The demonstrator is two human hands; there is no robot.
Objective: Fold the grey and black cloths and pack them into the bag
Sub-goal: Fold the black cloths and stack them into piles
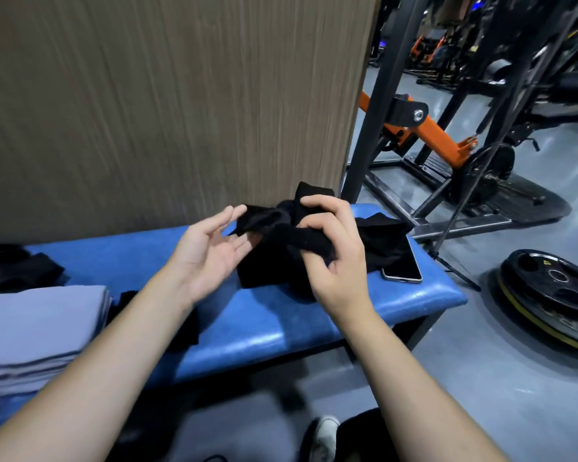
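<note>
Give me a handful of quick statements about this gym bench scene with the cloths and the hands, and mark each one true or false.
1. The right hand grips a bunched black cloth. True.
2. The left hand is closed in a tight fist. False: its fingers are spread and relaxed, with the thumb at the cloth's edge.
3. A stack of folded grey cloths sits at the left end of the blue bench. True.
4. A phone lies on the floor beside the weight plates. False: it lies on the bench, partly under black fabric.
5. The bench padding is orange. False: it is blue; the orange parts belong to the gym machine behind.
</note>
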